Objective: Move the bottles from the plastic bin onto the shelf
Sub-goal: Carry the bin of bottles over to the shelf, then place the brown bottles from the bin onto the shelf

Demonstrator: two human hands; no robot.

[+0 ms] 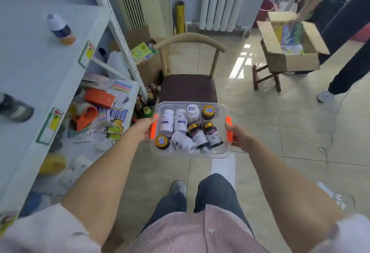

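Note:
I hold a clear plastic bin with orange handles in the air, in front of a chair. My left hand grips its left handle and my right hand grips its right handle. Inside lie several bottles: white ones on the left, dark ones with gold caps on the right. The white shelf stands to my left, with one white bottle on its upper board.
A chair with a dark seat stands just beyond the bin. Lower shelf boards hold boxes and packets. Small bottles stand on the floor by the shelf post. Another person reaches into a cardboard box on a stool, far right.

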